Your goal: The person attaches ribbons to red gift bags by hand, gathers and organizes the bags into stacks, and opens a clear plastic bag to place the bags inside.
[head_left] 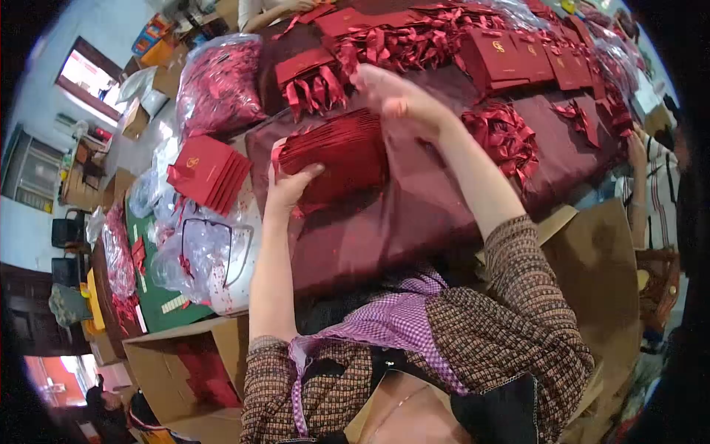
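A thick stack of flat red paper gift bags [344,166] stands on edge on the dark red tablecloth in front of me. My left hand [291,181] grips its left end, thumb across the near face and fingers partly hidden behind. Above the stack's right end, my right hand [403,100] is raised with its fingers stretched out, slightly blurred and holding nothing. Just behind the stack lies a smaller pile of red bags with ribbon handles [310,81]. More red bags with a gold print [203,174] are fanned out to the left.
Loose red ribbons [503,137] lie on the dark red cloth [436,200] at right. Gold-printed bags [506,59] line the back. A plastic sack of red ribbon [222,85] stands back left. Cardboard boxes [174,377] flank me. Other people's arms [637,159] show at the table's edges.
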{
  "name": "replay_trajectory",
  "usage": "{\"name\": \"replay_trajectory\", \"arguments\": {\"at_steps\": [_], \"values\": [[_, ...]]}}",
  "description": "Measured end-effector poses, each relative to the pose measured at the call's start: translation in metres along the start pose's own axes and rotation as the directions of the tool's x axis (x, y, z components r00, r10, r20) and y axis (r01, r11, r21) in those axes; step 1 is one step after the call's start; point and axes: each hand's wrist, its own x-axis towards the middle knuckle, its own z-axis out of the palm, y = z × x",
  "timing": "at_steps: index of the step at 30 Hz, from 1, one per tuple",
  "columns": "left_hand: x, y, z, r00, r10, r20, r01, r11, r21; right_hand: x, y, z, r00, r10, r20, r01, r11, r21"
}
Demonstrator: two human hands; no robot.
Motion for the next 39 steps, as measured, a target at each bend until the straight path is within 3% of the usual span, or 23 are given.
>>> {"name": "replay_trajectory", "arguments": {"at_steps": [2,5,6,9,10,12,13,14,16,17,18,20,22,24,25,27,30,31,33,34,36,37,39], "values": [[-0.002,0.001,0.002,1.000,0.005,-0.002,-0.005,0.999,-0.041,-0.018,0.034,0.004,0.999,0.037,-0.020,-0.037,0.999,-0.022],[-0.003,-0.001,0.003,0.999,-0.034,0.010,0.035,0.999,-0.042,-0.035,0.042,0.047,0.986,0.096,-0.133,-0.062,0.969,0.238],[-0.004,-0.002,0.003,1.000,-0.022,0.001,0.022,0.997,-0.071,-0.030,0.065,0.046,0.984,0.008,-0.179,0.023,0.985,0.168],[-0.003,-0.002,0.002,0.999,0.043,0.000,-0.042,0.997,-0.070,-0.024,0.080,0.053,0.971,-0.072,-0.229,0.083,0.996,0.037],[-0.004,-0.002,0.001,0.996,0.086,0.018,-0.085,0.995,-0.043,-0.022,0.079,0.054,0.965,-0.093,-0.247,0.069,0.992,-0.103],[-0.006,-0.002,-0.004,0.998,-0.004,0.063,0.009,0.997,-0.073,-0.025,0.081,0.064,0.959,-0.135,-0.247,0.144,0.989,0.018],[-0.007,-0.002,-0.006,0.989,-0.091,0.114,0.103,0.990,-0.099,-0.026,0.084,0.070,0.926,-0.202,-0.320,0.186,0.979,-0.081],[-0.006,-0.004,-0.007,0.989,-0.091,0.113,0.102,0.990,-0.098,-0.026,0.085,0.072,0.926,-0.202,-0.318,0.186,0.979,-0.080],[-0.006,-0.002,-0.006,0.990,-0.057,0.130,0.051,0.998,0.047,-0.025,0.085,0.075,0.924,-0.011,-0.383,0.038,0.997,0.063],[-0.007,0.002,-0.005,0.990,-0.043,0.138,0.027,0.992,0.119,-0.018,0.084,0.078,0.887,-0.132,-0.443,0.146,0.989,-0.003],[-0.010,0.005,-0.001,0.985,-0.170,0.037,0.166,0.982,0.094,-0.020,0.086,0.081,0.887,-0.126,-0.444,0.143,0.990,0.005],[-0.009,-0.001,0.000,0.992,-0.128,0.023,0.126,0.990,0.059,-0.017,0.084,0.082,0.849,-0.201,-0.489,0.121,0.974,-0.191],[-0.008,-0.006,0.003,1.000,-0.015,-0.013,0.015,0.998,0.069,-0.016,0.083,0.085,0.835,-0.235,-0.497,0.167,0.970,-0.178],[-0.002,-0.012,0.000,0.997,-0.079,-0.003,0.079,0.992,0.103,-0.015,0.088,0.083,0.861,-0.062,-0.505,0.049,0.998,-0.039],[-0.001,-0.013,-0.003,0.989,-0.148,0.018,0.144,0.979,0.144,-0.016,0.077,0.083,0.892,0.076,-0.446,0.046,0.965,0.256],[0.002,-0.010,0.001,0.994,-0.102,-0.039,0.102,0.995,-0.019,-0.008,0.083,0.078,0.898,-0.076,-0.432,0.134,0.985,0.105],[0.000,-0.004,-0.005,0.996,-0.065,-0.059,0.062,0.997,-0.056,-0.015,0.047,0.050,0.972,0.149,-0.180,-0.143,0.989,0.044],[0.001,0.000,-0.008,0.993,-0.117,-0.004,0.117,0.992,-0.038,-0.008,0.035,0.030,0.995,0.092,0.021,-0.091,0.993,-0.075],[0.002,0.016,-0.008,0.971,-0.196,0.135,0.194,0.981,0.026,-0.008,0.005,0.014,0.992,0.126,-0.013,-0.124,0.954,-0.274],[0.002,0.026,-0.006,0.974,-0.193,0.115,0.193,0.981,0.010,-0.005,-0.021,0.016,0.989,0.146,0.036,-0.113,0.882,-0.457],[0.005,0.038,-0.002,0.935,-0.134,0.327,0.178,0.978,-0.106,0.000,-0.058,0.035,0.933,0.312,0.179,-0.134,0.763,-0.632],[0.007,0.039,-0.001,0.927,-0.100,0.361,0.130,0.990,-0.060,0.001,-0.075,0.048,0.884,0.400,0.242,-0.083,0.644,-0.760],[0.005,0.063,0.005,0.910,-0.118,0.398,0.168,0.982,-0.092,-0.002,-0.057,0.051,0.879,0.402,0.256,-0.024,0.574,-0.818]]}}
